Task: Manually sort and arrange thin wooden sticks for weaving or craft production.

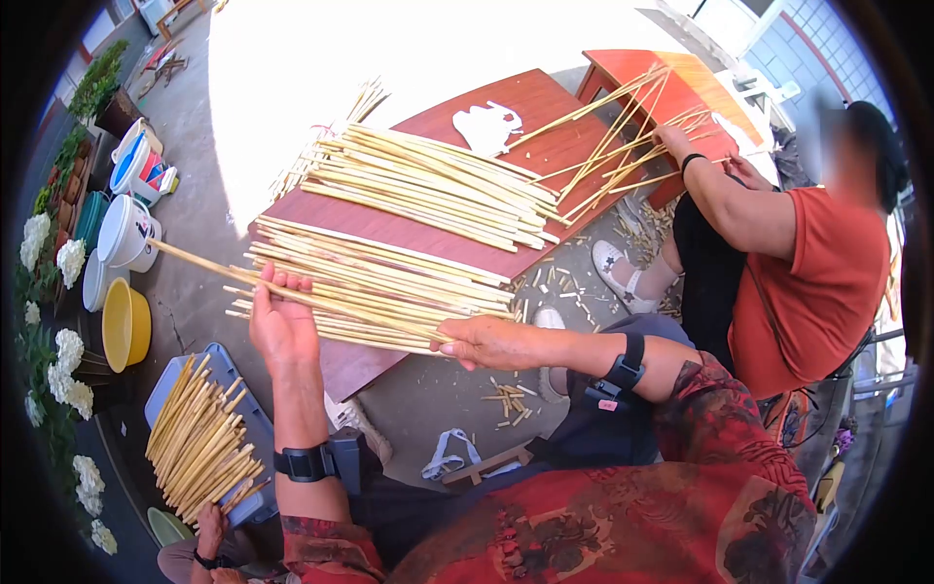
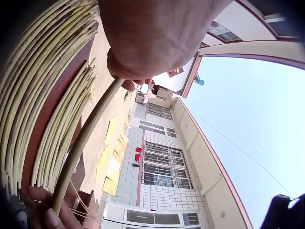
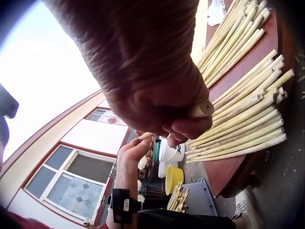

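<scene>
A long, pale yellow plant stalk (image 1: pixel 199 261) slants across the front of me, held in both hands. Its left part runs through my left hand (image 1: pixel 284 326), which is palm up with the fingers bent around it. My right hand (image 1: pixel 494 343) grips the stalk's near end, and the round cut end (image 3: pixel 206 107) pokes out of the fist in the right wrist view. Under the held stalk, a layer of similar stalks (image 1: pixel 389 277) lies side by side on the reddish-brown table (image 1: pixel 282 206). A second pile (image 1: pixel 428 180) lies farther back, beside a white plastic bag (image 1: pixel 486 127).
At right, a person in an orange shirt (image 1: pixel 812 282) handles stalks over another table (image 1: pixel 623 73). Shorter pieces (image 1: pixel 199 438) fill a grey-blue tray (image 1: pixel 255 414) at lower left, near another person's hand (image 1: pixel 211 530). Buckets, a yellow basin (image 1: pixel 126 326) and white flowers line the left side. Cut bits litter the ground.
</scene>
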`<state>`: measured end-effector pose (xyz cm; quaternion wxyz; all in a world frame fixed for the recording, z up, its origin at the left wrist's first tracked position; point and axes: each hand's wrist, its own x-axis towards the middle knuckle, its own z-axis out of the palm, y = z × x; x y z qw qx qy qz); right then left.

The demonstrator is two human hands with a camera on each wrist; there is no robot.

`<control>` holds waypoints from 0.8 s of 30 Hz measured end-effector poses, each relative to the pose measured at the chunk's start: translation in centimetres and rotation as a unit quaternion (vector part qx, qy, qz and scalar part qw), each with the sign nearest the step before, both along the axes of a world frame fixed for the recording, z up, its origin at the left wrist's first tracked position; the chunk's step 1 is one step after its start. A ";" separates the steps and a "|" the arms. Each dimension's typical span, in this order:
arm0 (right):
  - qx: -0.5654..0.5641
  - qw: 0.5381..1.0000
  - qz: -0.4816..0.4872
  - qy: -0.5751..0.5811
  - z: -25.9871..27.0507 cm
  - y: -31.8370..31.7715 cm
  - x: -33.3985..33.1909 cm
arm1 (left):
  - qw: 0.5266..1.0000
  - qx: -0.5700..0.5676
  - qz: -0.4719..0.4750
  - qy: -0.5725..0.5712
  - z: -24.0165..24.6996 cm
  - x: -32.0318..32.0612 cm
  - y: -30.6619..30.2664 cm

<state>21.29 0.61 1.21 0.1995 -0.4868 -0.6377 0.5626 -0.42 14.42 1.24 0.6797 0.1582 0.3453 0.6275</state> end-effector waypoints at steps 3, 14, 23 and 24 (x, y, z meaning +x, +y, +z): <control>-0.008 1.000 0.012 0.003 0.7 -1.0 0.4 | 0.997 0.005 0.077 -0.005 0.2 -4.0 3.3; 0.038 0.998 -0.041 0.004 0.1 -0.9 1.1 | 0.994 0.028 -0.105 0.006 -0.9 5.1 -2.8; -0.152 0.966 -0.148 0.145 -0.1 1.6 0.1 | 0.962 0.021 -0.269 0.049 -1.8 7.9 -7.1; -0.148 0.969 -0.145 0.136 0.0 1.8 -0.1 | 0.960 0.023 -0.273 0.056 -1.7 7.6 -6.9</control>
